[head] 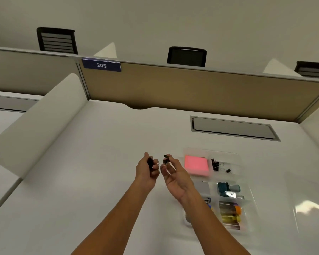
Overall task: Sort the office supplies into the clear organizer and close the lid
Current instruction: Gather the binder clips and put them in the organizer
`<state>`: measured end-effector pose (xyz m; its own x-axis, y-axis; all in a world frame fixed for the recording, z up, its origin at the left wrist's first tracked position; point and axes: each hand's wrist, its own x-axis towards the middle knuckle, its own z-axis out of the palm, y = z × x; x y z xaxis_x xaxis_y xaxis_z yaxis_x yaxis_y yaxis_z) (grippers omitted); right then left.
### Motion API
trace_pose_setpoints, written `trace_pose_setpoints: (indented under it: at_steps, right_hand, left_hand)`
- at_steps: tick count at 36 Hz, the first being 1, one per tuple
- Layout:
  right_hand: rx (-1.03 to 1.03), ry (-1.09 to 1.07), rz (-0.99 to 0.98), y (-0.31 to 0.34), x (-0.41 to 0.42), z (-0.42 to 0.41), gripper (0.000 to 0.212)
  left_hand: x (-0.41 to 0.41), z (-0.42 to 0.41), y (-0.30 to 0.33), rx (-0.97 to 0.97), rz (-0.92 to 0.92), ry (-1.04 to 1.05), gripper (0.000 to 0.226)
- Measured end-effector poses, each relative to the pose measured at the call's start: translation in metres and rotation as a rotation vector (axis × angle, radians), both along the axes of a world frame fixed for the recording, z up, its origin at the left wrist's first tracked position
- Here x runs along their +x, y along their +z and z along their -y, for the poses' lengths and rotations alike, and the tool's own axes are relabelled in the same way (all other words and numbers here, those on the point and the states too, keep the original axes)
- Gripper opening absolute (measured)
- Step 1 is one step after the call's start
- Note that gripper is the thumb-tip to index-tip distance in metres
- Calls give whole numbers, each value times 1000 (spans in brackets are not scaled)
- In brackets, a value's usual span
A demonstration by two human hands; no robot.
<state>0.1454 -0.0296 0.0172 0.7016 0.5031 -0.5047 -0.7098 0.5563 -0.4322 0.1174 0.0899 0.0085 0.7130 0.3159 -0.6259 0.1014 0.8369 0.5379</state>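
Sorting step: the left hand [147, 172] grips a black binder clip [150, 162]; the right hand [173, 173] pinches another clip [166, 159], both raised just left of the clear organizer [247, 181]. Next move: carry them right into the clip compartment [226, 167] beside the pink sticky notes [196, 165]; the lid [309, 205] lies open

Office: cubicle partition [191, 85], desk [99, 162]

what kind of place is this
Most likely an open-plan office: a white desk fenced by cubicle partitions, a blue number plate reading 305, and black office chairs behind the divider.
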Motion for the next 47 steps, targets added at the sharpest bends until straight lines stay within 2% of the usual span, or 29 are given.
trace_pose_setpoints:
  at_steps: [7, 13, 19, 28, 34, 37, 47]
  right_hand:
    - [73, -70, -52, 17, 21, 45, 14]
    - [55, -180, -46, 24, 38, 85, 16]
    - [15, -306, -97, 25, 51, 120, 29]
    - [-53, -412, -147, 19, 63, 166, 23]
    - [-46, -470, -178, 10, 75, 185, 37]
    - [-56, -460, -194, 7, 83, 192, 37]
    - [-171, -436, -222, 3, 118, 199, 51]
  left_hand:
    - [29, 57, 26, 5, 19, -22, 33]
    - [54, 104, 38, 29, 25, -54, 33]
    - [75, 146, 39, 16, 52, -61, 36]
    - [97, 194, 30, 27, 9, -97, 33]
    - [114, 211, 18, 62, -53, -106, 31]
    - [123, 217, 13, 108, -84, -132, 33]
    - [146, 223, 21, 271, -162, -203, 38]
